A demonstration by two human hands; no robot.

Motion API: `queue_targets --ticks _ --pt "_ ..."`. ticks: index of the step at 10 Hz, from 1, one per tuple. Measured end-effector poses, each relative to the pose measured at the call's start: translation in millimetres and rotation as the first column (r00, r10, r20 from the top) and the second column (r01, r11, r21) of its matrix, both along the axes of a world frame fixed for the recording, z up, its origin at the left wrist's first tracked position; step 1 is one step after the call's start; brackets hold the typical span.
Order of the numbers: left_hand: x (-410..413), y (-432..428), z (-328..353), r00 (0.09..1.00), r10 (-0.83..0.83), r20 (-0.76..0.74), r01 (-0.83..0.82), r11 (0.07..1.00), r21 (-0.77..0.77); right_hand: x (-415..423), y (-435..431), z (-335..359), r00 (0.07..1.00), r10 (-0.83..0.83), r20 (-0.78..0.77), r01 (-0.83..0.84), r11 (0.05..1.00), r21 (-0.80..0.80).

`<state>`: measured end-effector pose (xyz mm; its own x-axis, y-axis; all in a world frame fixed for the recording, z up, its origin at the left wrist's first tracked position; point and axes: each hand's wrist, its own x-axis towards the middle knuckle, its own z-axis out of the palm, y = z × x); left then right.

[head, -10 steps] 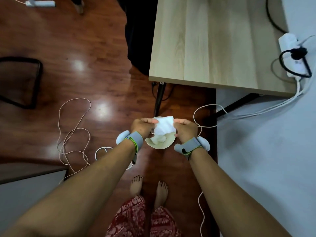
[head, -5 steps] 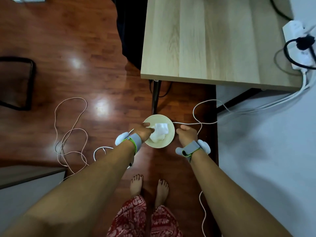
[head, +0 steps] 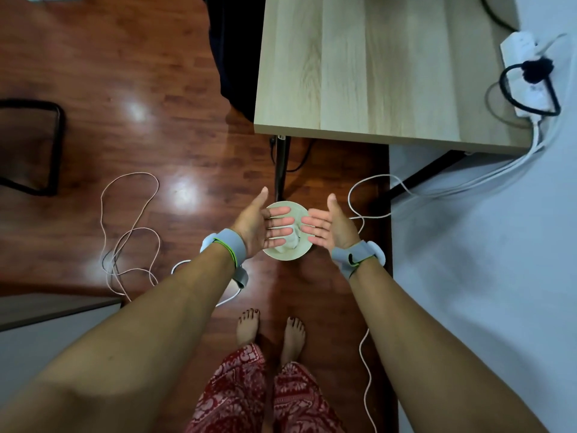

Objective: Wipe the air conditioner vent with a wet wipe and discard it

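A crumpled white wet wipe point(head: 292, 239) lies inside a small round cream bin point(head: 285, 256) on the wooden floor, just ahead of my bare feet. My left hand point(head: 260, 225) and my right hand point(head: 327, 226) hover above the bin, palms facing each other, fingers straight and spread. Neither hand holds anything. The fingers of both hands cover part of the wipe and the bin's rim. The air conditioner vent is out of view.
A light wooden table point(head: 374, 67) stands ahead, its black leg point(head: 281, 167) right behind the bin. A white power strip point(head: 527, 76) sits at the table's right end. Loose cables point(head: 131, 232) loop on the floor at left and right. A black chair frame point(head: 46, 145) stands far left.
Both hands pinched the wipe above the bin, then the left hand alone pushed it in. Now the wipe lies in the bin and both hands have opened flat above it.
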<state>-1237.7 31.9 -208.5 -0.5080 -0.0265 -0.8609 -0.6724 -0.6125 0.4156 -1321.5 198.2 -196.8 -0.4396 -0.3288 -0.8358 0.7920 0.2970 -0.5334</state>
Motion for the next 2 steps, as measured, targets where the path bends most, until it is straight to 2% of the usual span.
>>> queue_targets --ticks 2 --pt "10.0 -0.2 19.1 0.996 0.037 -0.077 -0.020 0.978 0.207 10.5 1.9 14.8 0.999 -0.012 0.032 0.016 0.988 -0.151"
